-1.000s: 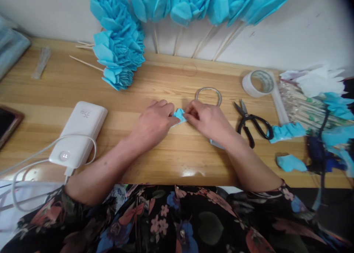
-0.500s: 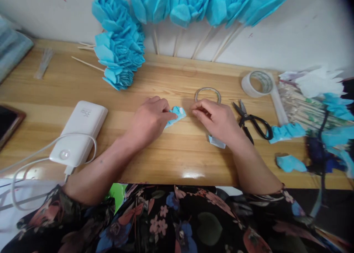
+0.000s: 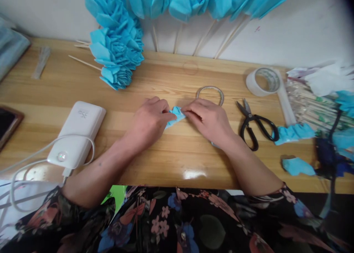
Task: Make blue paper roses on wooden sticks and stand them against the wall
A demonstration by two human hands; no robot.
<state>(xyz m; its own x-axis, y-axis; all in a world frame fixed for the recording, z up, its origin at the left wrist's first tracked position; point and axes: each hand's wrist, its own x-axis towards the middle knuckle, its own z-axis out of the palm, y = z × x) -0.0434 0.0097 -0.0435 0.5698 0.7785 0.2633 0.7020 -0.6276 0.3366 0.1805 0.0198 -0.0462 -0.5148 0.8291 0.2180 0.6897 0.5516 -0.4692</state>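
A small gathered strip of blue crepe paper (image 3: 176,117) lies low over the table between my hands. My left hand (image 3: 151,118) is closed, thumb and fingers pinching the strip's left part. On its right end press the fingertips of my right hand (image 3: 208,119), closed too. Just behind that hand lies a thin tape ring (image 3: 210,88), partly hidden by it. Black-handled scissors (image 3: 253,122) rest with blades parted, right of my right hand. Under my right wrist, the edge of another pale blue piece peeks out.
Blue paper flowers (image 3: 116,43) on sticks lie at the back left, and more lean on the wall. A white power bank (image 3: 80,131) with a cable sits left, beside a phone (image 3: 8,124). A wide tape roll (image 3: 262,81), wrapped sticks (image 3: 312,102) and blue scraps (image 3: 298,166) occupy the right.
My right hand has moved left and its fingertips now meet the strip's right end, covering the white patch there. My left hand keeps its pinch. The view has shifted slightly.
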